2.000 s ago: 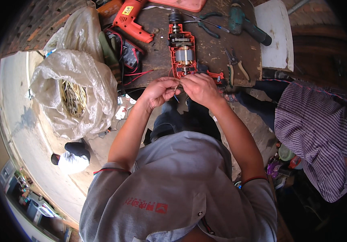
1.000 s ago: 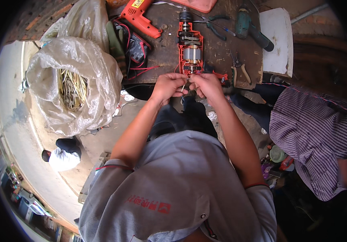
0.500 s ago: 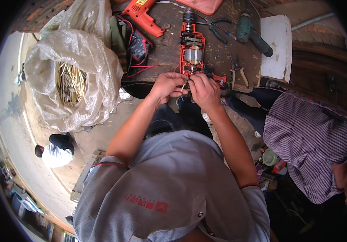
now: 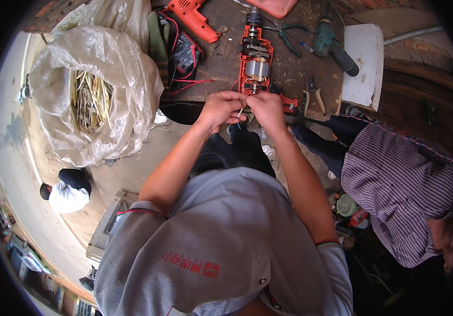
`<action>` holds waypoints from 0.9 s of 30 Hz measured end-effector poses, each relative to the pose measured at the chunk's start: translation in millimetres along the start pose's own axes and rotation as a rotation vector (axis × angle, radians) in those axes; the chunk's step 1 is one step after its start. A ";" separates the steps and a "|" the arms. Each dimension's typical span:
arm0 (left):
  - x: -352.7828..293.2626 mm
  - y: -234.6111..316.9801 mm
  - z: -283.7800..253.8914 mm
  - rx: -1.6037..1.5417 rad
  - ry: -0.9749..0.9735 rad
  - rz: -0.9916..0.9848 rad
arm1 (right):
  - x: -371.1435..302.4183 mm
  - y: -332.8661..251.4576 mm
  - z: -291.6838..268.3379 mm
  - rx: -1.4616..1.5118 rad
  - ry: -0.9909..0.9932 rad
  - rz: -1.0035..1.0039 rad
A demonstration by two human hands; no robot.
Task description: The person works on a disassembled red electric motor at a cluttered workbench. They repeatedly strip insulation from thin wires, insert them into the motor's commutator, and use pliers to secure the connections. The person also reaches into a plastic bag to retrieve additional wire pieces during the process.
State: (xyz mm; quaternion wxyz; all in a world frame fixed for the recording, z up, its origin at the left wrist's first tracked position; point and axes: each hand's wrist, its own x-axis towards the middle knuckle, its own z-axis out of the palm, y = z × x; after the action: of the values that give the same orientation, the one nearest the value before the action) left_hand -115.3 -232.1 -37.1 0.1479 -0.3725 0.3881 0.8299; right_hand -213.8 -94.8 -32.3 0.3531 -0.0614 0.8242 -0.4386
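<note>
here | left grip [image 4: 221, 110] pinching thin pale strand [image 4: 240, 112] | right grip [image 4: 267, 111] together, contents hidden | oblong red casing [image 4: 242, 70]

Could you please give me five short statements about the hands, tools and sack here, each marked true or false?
1. The opened drill lies on the bench. True.
2. The left hand holds a pale strip. True.
3. The right hand holds the cutters. False: the cutters lie on the bench, to the right of the right hand.
4. The green drill is left of the opened drill. False: the green drill is on its right.
5. The sack is tied shut. False: the sack gapes open, showing dry stalks.
</note>
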 end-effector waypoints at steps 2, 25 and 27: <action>-2.0 0.2 -0.2 0.014 0.014 0.005 | 3.1 -8.1 -10.6 0.305 -0.167 0.325; 3.4 3.6 -7.3 -0.131 -0.102 -0.070 | -30.0 -7.0 -9.0 -0.741 0.251 -0.895; 4.2 3.9 -7.2 -0.134 -0.103 -0.070 | -28.2 -8.1 -10.4 -0.762 0.229 -0.922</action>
State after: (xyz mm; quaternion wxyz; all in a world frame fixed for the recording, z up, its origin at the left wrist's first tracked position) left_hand -116.6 -240.3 -41.1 0.1713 -0.3515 0.3102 0.8665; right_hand -201.1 -81.0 -7.4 -0.0108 -0.4866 0.8443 -0.2243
